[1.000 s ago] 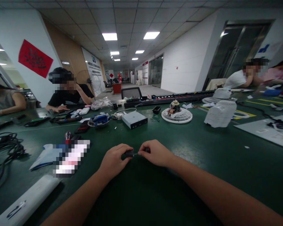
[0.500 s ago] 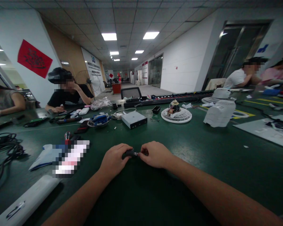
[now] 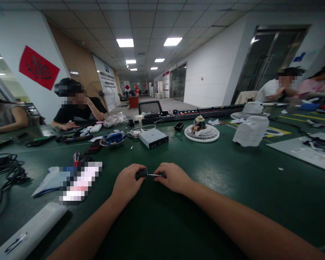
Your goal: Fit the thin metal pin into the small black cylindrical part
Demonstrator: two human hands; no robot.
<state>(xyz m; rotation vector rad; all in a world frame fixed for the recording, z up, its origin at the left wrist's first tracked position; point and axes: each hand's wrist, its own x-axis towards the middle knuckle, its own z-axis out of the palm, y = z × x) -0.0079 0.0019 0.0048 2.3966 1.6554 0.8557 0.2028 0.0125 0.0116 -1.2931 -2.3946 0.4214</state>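
Note:
My left hand (image 3: pixel 126 182) is closed around a small dark cylindrical piece (image 3: pixel 143 172), its near end poking out between thumb and fingers. Facing it, my right hand (image 3: pixel 174 177) pinches a thin metal rod (image 3: pixel 154 175) whose dark end lies within the fingers. The rod's tip meets the cylinder or sits just at its end; I cannot tell whether it is joined to it. Both hands are over the green table (image 3: pixel 219 216), close to each other. The fingers cover much of both pieces.
Left lie a long white case (image 3: pixel 29 231), a plastic packet (image 3: pixel 50 180), a red-and-black tool handle (image 3: pixel 77 158) and black cables (image 3: pixel 5 173). Farther back are an optical drive (image 3: pixel 154 138), a white fan grille (image 3: pixel 202 133) and a white housing (image 3: pixel 251 130). Other people sit around the table.
My hands have shifted slightly left. More of a thin metal rod now shows between them, where a short metal end at the dark cylinder showed before.

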